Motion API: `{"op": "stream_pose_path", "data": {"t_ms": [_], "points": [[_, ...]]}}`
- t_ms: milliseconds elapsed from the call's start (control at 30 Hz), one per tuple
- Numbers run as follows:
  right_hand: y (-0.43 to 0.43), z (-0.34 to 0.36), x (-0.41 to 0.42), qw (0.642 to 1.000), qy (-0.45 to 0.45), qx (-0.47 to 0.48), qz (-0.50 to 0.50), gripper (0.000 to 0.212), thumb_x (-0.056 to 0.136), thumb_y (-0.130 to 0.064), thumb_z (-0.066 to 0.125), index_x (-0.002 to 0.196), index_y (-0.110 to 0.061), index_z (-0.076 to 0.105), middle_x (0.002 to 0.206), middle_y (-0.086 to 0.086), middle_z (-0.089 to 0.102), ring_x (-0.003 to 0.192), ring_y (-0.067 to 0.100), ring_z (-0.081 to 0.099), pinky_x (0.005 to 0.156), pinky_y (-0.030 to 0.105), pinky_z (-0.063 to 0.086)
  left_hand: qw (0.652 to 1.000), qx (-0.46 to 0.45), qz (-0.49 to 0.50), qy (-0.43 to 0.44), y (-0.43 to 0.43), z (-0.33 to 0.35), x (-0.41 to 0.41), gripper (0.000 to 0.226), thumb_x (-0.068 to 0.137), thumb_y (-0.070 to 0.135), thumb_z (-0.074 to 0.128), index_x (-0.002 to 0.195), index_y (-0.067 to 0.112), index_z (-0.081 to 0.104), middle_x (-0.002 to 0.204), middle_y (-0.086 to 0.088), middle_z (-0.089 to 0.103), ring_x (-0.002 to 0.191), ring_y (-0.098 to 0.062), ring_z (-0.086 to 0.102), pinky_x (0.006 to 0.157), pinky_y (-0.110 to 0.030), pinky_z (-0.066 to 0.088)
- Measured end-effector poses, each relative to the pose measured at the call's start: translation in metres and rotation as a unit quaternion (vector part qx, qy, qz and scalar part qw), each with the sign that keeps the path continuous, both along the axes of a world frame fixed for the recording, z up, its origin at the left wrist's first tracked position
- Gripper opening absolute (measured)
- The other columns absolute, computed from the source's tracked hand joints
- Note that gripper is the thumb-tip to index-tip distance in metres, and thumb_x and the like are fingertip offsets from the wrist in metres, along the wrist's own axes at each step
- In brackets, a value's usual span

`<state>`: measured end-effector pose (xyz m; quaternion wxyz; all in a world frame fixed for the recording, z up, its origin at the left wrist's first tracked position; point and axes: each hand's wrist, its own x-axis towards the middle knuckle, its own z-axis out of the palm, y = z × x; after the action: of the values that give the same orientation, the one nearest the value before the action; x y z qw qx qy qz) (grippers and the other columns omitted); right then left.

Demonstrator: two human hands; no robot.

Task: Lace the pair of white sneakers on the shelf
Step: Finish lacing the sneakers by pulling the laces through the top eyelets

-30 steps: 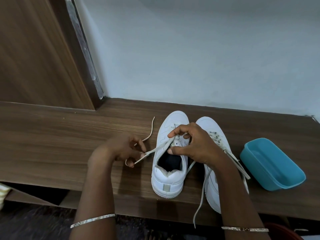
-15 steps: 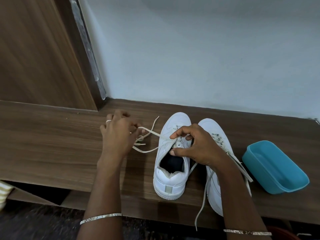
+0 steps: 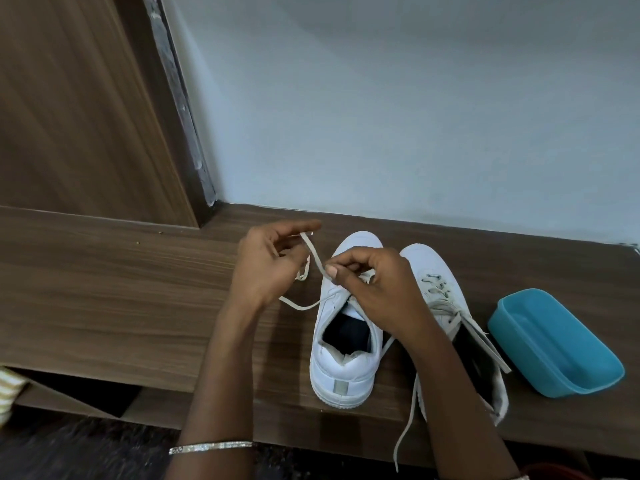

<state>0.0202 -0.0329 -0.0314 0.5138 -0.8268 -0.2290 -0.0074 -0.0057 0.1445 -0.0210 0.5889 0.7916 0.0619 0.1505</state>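
Since half a second ago our left hand (image 3: 266, 268) has swung in from the open shelf toward the shoes, and our right hand (image 3: 375, 289) has left the eyelets to take up the lace (image 3: 313, 252). We now hold that flat white lace between both hands, above the toe end of the left sneaker (image 3: 346, 372). Our right hand pinches it between thumb and forefinger, the other fingers curled over the shoe's tongue. Our left hand is loosely curled around the lace's far end, forefinger pointing out toward the wall (image 3: 381, 98). Slack loops hang below that hand, and another run trails across the shelf (image 3: 104, 289) from the sneaker's side.

Both white sneakers stand side by side on the dark wooden shelf, toes to the wall, heels toward us. The right sneaker (image 3: 436, 282) sits just beside its mate, partly hidden by our right forearm. Its lace is through the upper eyelets, and one loose end (image 3: 402, 438) hangs over the shelf's front edge. A blue plastic tub (image 3: 561, 344) rests near the right sneaker, on its far side. A thin bangle (image 3: 211, 446) circles our left wrist.
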Motion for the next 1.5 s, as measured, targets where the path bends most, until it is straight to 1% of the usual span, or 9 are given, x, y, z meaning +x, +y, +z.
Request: {"op": "stream_pose_path", "data": {"t_ms": [233,433,533,633,867,1000,1133,1333,1500], "points": [[0.009,0.002,-0.006,0.999,0.015,0.024,0.016,0.018,0.087,-0.032,0.077,0.102,-0.02,0.075,0.069,-0.008,0.06,0.051,0.009,0.044,0.052,0.021,0.038,0.984,-0.156,-0.089,0.005,-0.008,0.009,-0.001,0.026,0.096,0.008,0.061,0.12,0.008,0.071,0.112,-0.006,0.075,0.111,-0.017,0.069,0.097,-0.036,0.055],[-0.002,0.0,-0.005,0.992,0.049,-0.018,0.118,0.013,0.09,-0.031,0.075,0.085,-0.019,0.077,0.071,0.008,0.07,0.067,0.04,0.06,0.066,0.047,0.051,0.926,-0.375,-0.024,-0.038,-0.008,0.01,0.003,0.026,0.098,0.005,0.055,0.122,0.001,0.066,0.118,-0.012,0.072,0.104,-0.022,0.072,0.085,-0.03,0.059],[-0.017,0.007,-0.002,0.986,0.091,-0.055,0.129,0.013,0.088,-0.033,0.076,0.088,-0.021,0.08,0.079,0.004,0.075,0.076,0.035,0.067,0.075,0.049,0.055,0.902,-0.429,0.035,-0.034,-0.001,0.008,0.004,0.029,0.1,0.005,0.052,0.128,0.002,0.061,0.112,-0.013,0.073,0.079,-0.014,0.075,0.063,-0.02,0.057],[-0.023,0.013,-0.003,0.99,0.084,-0.056,0.101,0.018,0.088,-0.037,0.075,0.091,-0.022,0.082,0.087,-0.007,0.077,0.082,0.02,0.07,0.082,0.042,0.057,0.939,-0.344,0.029,-0.001,0.002,0.003,0.002,0.03,0.101,0.008,0.053,0.131,0.006,0.053,0.112,-0.008,0.075,0.041,-0.007,0.049,0.041,-0.016,0.039],[0.006,0.026,-0.011,0.954,0.264,0.134,-0.036,0.062,0.094,-0.063,0.047,0.088,-0.006,0.071,0.074,-0.002,0.071,0.07,0.008,0.06,0.058,0.021,0.041,0.971,-0.162,-0.172,0.044,-0.019,0.01,-0.001,0.032,0.093,0.008,0.065,0.123,0.007,0.055,0.071,-0.008,0.065,0.035,-0.008,0.037,0.038,-0.016,0.032],[0.0,0.027,-0.012,0.937,0.297,0.183,0.002,0.029,0.088,-0.041,0.07,0.076,-0.015,0.072,0.065,-0.005,0.056,0.067,0.008,0.052,0.061,0.023,0.038,0.967,-0.137,-0.203,0.071,-0.018,0.012,-0.003,0.059,0.088,0.003,0.07,0.137,0.02,0.041,0.06,-0.003,0.062,0.037,-0.012,0.04,0.042,-0.02,0.032],[-0.002,0.032,-0.017,0.918,0.307,0.249,0.044,0.021,0.091,-0.005,0.068,0.109,0.005,0.071,0.056,-0.007,0.064,0.047,0.001,0.058,0.048,0.011,0.044,0.969,-0.064,-0.225,0.078,-0.02,0.012,-0.005,0.087,0.09,-0.009,0.062,0.153,0.029,0.018,0.05,0.004,0.058,0.041,-0.02,0.045,0.045,-0.021,0.037],[0.0,0.026,-0.012,0.93,0.274,0.242,-0.037,0.019,0.094,-0.013,0.068,0.104,0.002,0.07,0.082,0.007,0.07,0.06,0.006,0.062,0.056,0.016,0.047,0.97,-0.054,-0.22,0.09,-0.018,0.004,-0.003,0.096,0.089,0.001,0.07,0.155,0.037,0.01,0.068,-0.005,0.072,0.041,-0.019,0.051,0.048,-0.023,0.043],[-0.016,0.027,0.002,0.853,0.317,0.413,-0.045,0.014,0.099,-0.018,0.058,0.086,-0.02,0.065,0.078,-0.007,0.068,0.076,0.008,0.062,0.066,0.024,0.04,0.976,-0.082,-0.161,0.125,-0.001,-0.002,-0.009,0.087,0.092,0.003,0.067,0.156,0.028,0.014,0.092,-0.011,0.078,0.039,-0.015,0.047,0.044,-0.018,0.042]]}}
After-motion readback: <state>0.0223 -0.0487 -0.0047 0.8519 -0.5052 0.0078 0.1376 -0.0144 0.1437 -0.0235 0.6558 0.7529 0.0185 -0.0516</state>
